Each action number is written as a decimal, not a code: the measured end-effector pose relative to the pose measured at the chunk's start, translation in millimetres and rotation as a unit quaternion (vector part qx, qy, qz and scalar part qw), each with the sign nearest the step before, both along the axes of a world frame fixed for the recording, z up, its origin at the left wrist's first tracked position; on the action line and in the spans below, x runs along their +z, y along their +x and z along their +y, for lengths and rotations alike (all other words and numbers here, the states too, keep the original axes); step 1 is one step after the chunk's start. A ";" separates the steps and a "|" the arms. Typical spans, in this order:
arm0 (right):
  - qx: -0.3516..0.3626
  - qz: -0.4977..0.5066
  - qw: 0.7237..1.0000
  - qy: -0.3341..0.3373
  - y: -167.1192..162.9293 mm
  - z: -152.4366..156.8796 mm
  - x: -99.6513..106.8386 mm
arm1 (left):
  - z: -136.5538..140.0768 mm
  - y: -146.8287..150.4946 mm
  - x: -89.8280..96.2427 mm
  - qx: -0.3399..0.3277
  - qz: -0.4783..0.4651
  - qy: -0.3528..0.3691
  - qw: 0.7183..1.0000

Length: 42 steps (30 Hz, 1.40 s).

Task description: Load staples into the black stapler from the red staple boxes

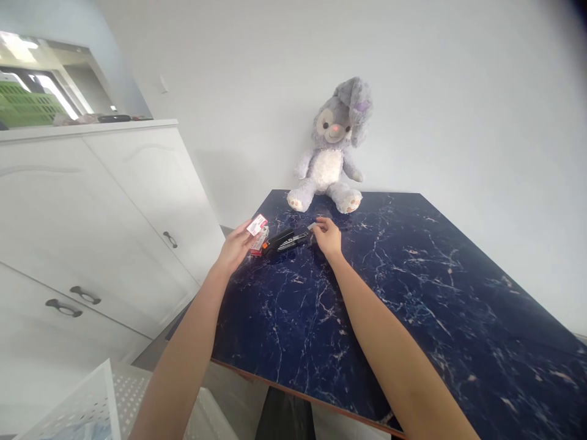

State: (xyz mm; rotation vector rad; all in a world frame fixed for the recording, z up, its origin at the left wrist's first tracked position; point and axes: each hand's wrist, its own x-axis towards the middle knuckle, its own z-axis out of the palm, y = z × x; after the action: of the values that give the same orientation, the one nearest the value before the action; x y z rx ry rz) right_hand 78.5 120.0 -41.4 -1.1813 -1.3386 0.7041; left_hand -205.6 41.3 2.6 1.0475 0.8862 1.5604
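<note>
My left hand (235, 245) is closed on a small red-and-white staple box (257, 225) near the left part of the table. Just below that box is another red-and-white piece (258, 245), with something silvery by it; whether it belongs to the same box I cannot tell. A black stapler (275, 243) with an orange part lies on the table between my hands, its top swung up from the metal channel. Past its tip, my right hand (329, 237) pinches a small grey strip of staples (312, 226) between thumb and fingers.
A dark blue marbled table (293, 330) fills the middle and right. At its far edge a grey plush rabbit (328, 165) sits against the wall. White cabinets (137, 201) stand on the left. Below the table's left corner is a white perforated basket (110, 391).
</note>
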 end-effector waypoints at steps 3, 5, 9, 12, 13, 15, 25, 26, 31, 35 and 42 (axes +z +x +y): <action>0.006 0.038 0.999 -0.022 -1.4 0.3 2.9 | 0.6 2.6 -1.4 0.017 0.019 -0.022 0.999; 0.038 0.093 0.994 -0.032 -6.4 0.2 10.5 | 1.0 4.2 -2.4 0.027 0.036 -0.037 0.998; 0.139 0.189 0.971 -0.041 -23.1 -5.0 44.0 | 1.9 6.8 -4.0 0.057 0.055 -0.042 0.996; 0.215 0.197 0.956 -0.036 -35.3 -15.4 75.0 | 2.5 9.3 -4.0 0.080 0.054 -0.038 0.995; 0.240 0.180 0.953 -0.039 -38.8 -19.6 83.6 | 2.2 10.5 -3.5 0.084 0.056 -0.038 0.994; 0.271 0.108 0.956 -0.034 -44.8 -28.0 96.0 | 1.0 13.0 -2.0 0.084 0.064 -0.037 0.994; 0.165 -0.165 0.968 0.095 -56.7 -40.8 103.1 | -3.7 19.2 -0.9 0.047 0.072 -0.011 0.996; 0.163 -0.171 0.967 0.097 -56.3 -40.0 103.1 | -3.8 19.0 -1.3 0.045 0.072 -0.008 0.996; 0.153 -0.152 0.975 0.052 -53.9 -33.0 98.0 | -5.8 17.9 -0.2 0.009 0.068 -0.022 0.997; 0.239 -0.018 0.967 -0.087 -52.4 -26.7 90.3 | -6.5 17.6 1.5 -0.029 0.052 -0.054 0.997; 0.273 0.120 0.941 -0.160 -51.9 -26.6 88.4 | -7.7 15.4 2.8 -0.059 0.031 -0.065 0.996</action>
State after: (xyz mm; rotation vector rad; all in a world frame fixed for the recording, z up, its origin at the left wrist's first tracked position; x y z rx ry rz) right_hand 26.7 93.4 47.0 -0.9277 -1.3823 1.4647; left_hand -190.3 33.6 5.3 1.0409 0.9391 1.3590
